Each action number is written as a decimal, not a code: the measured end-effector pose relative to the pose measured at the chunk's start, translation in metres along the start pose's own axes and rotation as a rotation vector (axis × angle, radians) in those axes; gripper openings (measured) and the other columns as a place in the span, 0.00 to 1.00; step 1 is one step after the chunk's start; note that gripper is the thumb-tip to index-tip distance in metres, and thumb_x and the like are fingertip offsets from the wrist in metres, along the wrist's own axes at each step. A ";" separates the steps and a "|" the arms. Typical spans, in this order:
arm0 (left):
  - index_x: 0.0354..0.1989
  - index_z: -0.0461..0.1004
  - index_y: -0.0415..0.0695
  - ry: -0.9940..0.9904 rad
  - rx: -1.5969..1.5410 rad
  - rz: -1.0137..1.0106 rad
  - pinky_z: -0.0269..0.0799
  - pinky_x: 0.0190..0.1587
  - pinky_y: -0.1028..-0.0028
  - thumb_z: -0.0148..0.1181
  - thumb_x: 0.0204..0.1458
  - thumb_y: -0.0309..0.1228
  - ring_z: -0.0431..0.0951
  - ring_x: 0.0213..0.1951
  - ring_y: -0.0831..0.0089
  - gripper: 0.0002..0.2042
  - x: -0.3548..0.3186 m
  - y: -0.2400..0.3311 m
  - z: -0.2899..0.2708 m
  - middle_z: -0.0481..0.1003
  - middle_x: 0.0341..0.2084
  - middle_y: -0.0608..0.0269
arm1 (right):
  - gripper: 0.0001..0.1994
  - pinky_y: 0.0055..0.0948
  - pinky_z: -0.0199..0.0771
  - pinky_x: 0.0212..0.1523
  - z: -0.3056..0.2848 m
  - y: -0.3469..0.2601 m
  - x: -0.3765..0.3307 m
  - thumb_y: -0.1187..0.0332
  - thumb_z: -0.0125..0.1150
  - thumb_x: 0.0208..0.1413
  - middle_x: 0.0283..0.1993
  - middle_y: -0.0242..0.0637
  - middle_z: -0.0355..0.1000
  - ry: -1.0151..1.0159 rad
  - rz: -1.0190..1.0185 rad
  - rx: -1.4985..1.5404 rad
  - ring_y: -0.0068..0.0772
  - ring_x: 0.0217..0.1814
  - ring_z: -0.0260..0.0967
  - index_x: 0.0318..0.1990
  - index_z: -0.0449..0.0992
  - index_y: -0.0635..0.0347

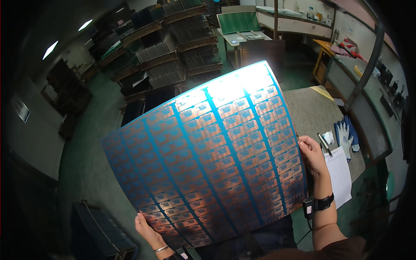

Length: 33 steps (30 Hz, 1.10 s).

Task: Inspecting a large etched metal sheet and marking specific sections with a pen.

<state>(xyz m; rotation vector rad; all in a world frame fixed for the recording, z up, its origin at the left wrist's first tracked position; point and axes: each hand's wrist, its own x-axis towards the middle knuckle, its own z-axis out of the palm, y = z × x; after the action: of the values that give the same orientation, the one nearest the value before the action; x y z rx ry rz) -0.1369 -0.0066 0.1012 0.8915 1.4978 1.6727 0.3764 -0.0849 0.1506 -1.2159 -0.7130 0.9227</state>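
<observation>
A large thin circuit board panel (pixel 212 156), copper-coloured with blue strips and rows of repeated patterns, is held up tilted before me. Bright light glares off its far right corner. At its lower left edge, my left hand (pixel 147 232) grips the panel, the fingers partly hidden behind it. My right hand (pixel 313 155) pinches the right edge between thumb and fingers. Just beyond the right hand, a printed paper sheet (pixel 340 175), a pen (pixel 325 144) and a pair of work gloves (pixel 345 135) lie on a grey-topped table (pixel 299 104).
Racks (pixel 160 54) packed with upright panels stand at the far left and centre. A green board (pixel 239 22) rests on a table at the back. Along the right runs a workbench (pixel 357 71). A dark rack (pixel 102 232) sits on the floor at lower left.
</observation>
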 end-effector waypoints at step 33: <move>0.40 0.68 0.42 -0.158 -0.262 0.084 0.71 0.34 0.77 0.49 0.61 0.33 0.72 0.32 0.84 0.07 0.001 0.023 0.003 0.71 0.30 0.69 | 0.15 0.21 0.69 0.43 -0.028 -0.021 0.001 0.67 0.58 0.57 0.44 0.32 0.72 0.002 -0.259 0.002 0.22 0.44 0.69 0.49 0.66 0.59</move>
<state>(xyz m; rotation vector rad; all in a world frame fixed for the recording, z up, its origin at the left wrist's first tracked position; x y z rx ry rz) -0.1367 -0.0061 0.1242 0.9284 1.1196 1.7657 0.4048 -0.0986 0.1648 -1.0918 -0.8461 0.7070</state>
